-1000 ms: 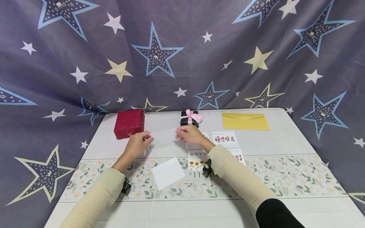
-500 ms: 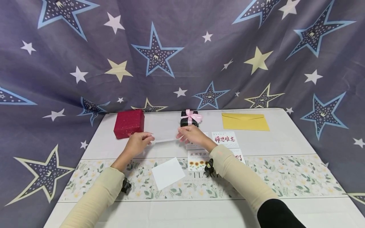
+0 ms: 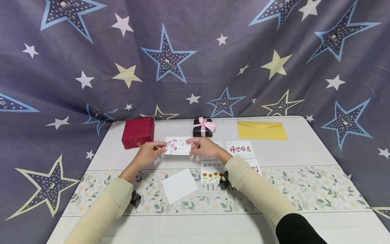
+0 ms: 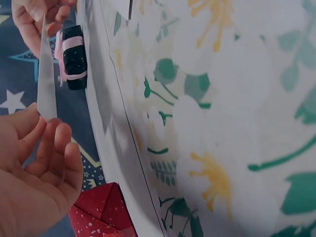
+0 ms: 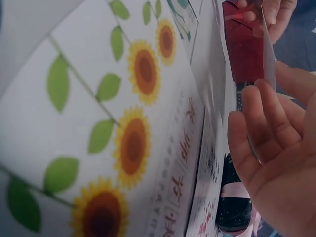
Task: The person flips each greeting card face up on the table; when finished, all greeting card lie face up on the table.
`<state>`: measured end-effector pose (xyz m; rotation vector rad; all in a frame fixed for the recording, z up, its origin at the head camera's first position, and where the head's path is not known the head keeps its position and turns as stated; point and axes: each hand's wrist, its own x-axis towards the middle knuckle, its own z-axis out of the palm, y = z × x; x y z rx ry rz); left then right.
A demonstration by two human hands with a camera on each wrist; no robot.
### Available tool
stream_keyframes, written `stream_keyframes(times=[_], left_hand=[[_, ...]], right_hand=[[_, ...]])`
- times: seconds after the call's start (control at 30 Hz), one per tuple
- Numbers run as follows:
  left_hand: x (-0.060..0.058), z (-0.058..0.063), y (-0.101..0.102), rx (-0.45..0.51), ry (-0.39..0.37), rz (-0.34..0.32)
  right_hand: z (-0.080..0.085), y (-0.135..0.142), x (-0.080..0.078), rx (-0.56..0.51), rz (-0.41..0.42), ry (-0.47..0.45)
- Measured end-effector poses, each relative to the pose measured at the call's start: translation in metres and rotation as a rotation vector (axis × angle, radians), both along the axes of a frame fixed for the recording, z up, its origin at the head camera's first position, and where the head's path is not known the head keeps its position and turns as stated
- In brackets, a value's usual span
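Observation:
A white greeting card [image 3: 176, 146] with pink flowers and red lettering is held up between both hands, its printed face toward the head camera. My left hand [image 3: 149, 152] pinches its left end between thumb and fingers. At the other end, my right hand [image 3: 205, 147] pinches the card the same way. Both wrist views show the card edge-on as a thin white strip [image 4: 47, 81]. Below the hands a blank white card [image 3: 180, 185] lies tilted on the table. A sunflower card [image 3: 211, 172] and several other printed cards lie under the right forearm, partly hidden by it.
At the back left of the table stands a red box [image 3: 138, 133]. A small black gift box [image 3: 202, 128] with a pink ribbon sits behind the hands. The yellow envelope [image 3: 262, 130] lies at the back right. A starry curtain [image 3: 195, 61] hangs behind the table.
The card between the hands has turned from its blank side, through nearly edge-on, to show its printed flower face. Both hands stay in nearly the same place.

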<state>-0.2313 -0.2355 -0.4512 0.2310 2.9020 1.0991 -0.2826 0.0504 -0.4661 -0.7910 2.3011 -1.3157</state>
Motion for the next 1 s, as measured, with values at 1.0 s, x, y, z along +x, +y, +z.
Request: stream_keyframes(times=[1.0], left_hand=[[-0.014,-0.021,0.028,-0.312,-0.050,-0.069]], right_hand=[[-0.013,-0.003,-0.002,0.302,-0.045,0.121]])
